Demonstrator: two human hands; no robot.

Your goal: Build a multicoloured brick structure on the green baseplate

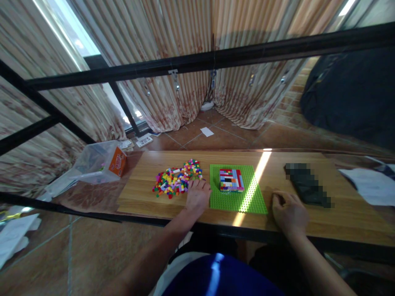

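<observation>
My left hand point(198, 194) curls at the pile point(173, 181), grip unclear | right hand point(290, 213) curled beside the plate point(224, 202), contents hidden | build point(231, 180) on plate between, I judge for easy reach

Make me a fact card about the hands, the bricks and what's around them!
Left hand: at the right edge of the loose bricks
Right hand: curled, between green board and dark blurry thing; can't tell if it's holding anything
Brick build: on the green board
Clear box: left of the wooden table, with an orange label
</observation>
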